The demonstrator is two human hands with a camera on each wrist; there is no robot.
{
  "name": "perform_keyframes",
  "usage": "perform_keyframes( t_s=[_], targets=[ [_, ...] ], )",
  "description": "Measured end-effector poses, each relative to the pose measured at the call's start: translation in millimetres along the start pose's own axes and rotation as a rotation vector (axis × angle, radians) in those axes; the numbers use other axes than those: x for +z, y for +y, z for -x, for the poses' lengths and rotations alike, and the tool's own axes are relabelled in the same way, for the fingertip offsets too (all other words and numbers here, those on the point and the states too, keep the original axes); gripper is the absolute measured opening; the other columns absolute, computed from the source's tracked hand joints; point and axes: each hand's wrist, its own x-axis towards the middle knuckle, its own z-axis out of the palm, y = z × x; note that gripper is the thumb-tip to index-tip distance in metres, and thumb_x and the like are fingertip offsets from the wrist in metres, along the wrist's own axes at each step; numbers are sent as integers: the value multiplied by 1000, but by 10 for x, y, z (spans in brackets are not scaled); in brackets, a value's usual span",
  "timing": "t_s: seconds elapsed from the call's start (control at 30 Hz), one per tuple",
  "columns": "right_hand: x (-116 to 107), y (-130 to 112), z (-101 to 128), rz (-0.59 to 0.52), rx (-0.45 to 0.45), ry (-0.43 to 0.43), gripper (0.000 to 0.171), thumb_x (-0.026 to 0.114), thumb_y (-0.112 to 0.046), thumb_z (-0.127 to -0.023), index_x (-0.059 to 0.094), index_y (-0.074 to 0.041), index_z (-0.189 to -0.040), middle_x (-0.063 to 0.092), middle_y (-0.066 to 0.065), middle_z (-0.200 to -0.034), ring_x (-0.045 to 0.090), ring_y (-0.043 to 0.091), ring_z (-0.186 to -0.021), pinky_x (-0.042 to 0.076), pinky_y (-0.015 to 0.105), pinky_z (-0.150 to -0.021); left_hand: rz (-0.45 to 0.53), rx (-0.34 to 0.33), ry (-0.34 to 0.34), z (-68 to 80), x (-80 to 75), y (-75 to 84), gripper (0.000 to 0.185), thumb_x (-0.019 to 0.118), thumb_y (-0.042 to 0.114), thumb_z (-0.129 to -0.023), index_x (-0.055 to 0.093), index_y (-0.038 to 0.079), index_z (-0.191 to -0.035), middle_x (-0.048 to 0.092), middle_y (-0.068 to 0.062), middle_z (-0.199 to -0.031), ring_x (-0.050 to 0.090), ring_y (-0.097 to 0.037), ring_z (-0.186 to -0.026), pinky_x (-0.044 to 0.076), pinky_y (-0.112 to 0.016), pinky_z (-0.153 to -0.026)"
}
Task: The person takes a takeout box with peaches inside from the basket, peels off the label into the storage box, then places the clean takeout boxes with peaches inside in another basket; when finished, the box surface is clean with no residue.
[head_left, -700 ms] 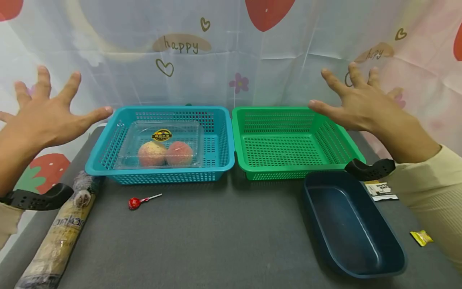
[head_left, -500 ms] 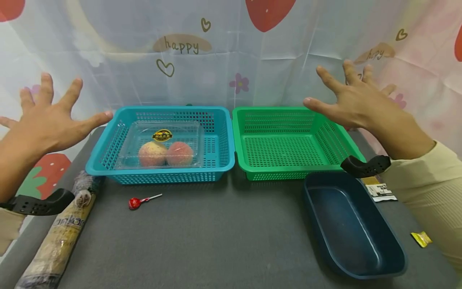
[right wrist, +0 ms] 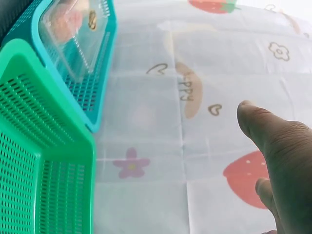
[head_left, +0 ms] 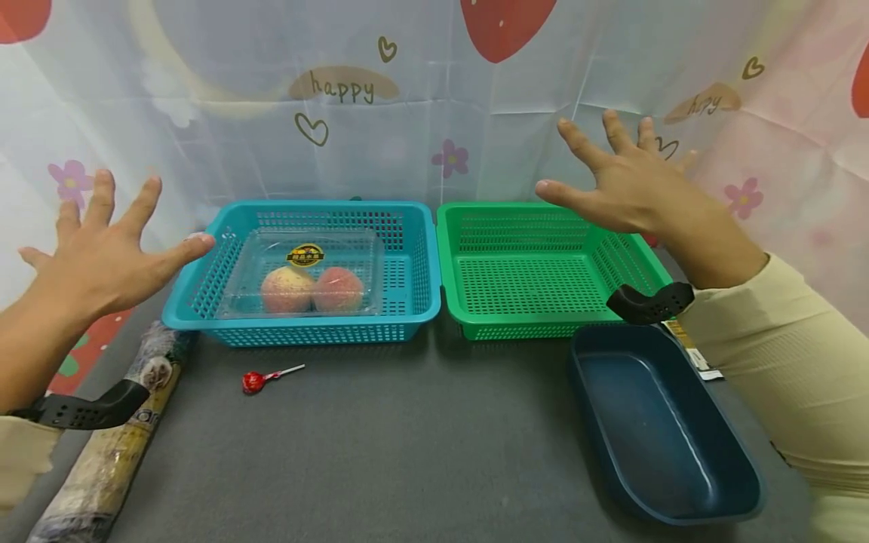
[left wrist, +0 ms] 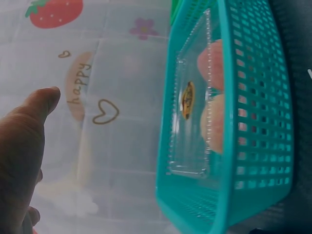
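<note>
Desk (head_left: pixel 407 460): grey, fills the lower frame.
Teal basket (head_left: pixel 414 302): centre left, holds a clear box of peaches (head_left: pixel 308 271).
Green basket (head_left: pixel 529 279): centre right, touching the teal one.
Navy tub (head_left: pixel 661 437): lower right, near the green basket.
Left hand (head_left: pixel 95 256): left edge, fingers spread, grasping nothing, thumb tip by the teal rim.
Right hand (head_left: pixel 627 185): upper right, fingers splayed, released, above the green basket's far corner.
Lollipop (head_left: pixel 254 381): below the teal basket.

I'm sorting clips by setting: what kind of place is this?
Probably a staged tabletop for a sorting demo, not a real kitchen: a printed strawberry backdrop sheet, a grey cloth-covered table, and a teal basket and green basket set side by side.
</note>
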Motion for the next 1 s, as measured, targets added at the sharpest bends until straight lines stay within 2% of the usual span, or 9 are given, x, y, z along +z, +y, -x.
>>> perform_keyframes(
  t_s=[0.47,0.7,1.0],
  targets=[
    [115,-218,-168,-16,-44,9,84,26,-80,-85,-7,-41,-152,-18,9,-158,-19,47,-137,-7,83,-86,80,50,4,47,334,-70,94,37,71,-89,-5,19,-155,-24,-19,-153,-14,-56,-134,-2,-84,-84],
    [169,-290,-216,-31,-81,25,82,28,-79,-86,-6,-44,-152,-15,8,-158,-17,46,-138,-6,83,-87,133,120,-15,48,489,-156,89,43,63,-93,-1,18,-155,-22,-17,-155,-9,-59,-133,6,-84,-86],
    [248,-436,-311,-86,-155,42,80,31,-77,-87,-4,-46,-151,-9,6,-160,-7,43,-141,3,80,-93,184,171,-50,62,713,-265,84,45,58,-95,5,16,-156,-19,-14,-157,-7,-59,-134,11,-81,-88]
  ],
)
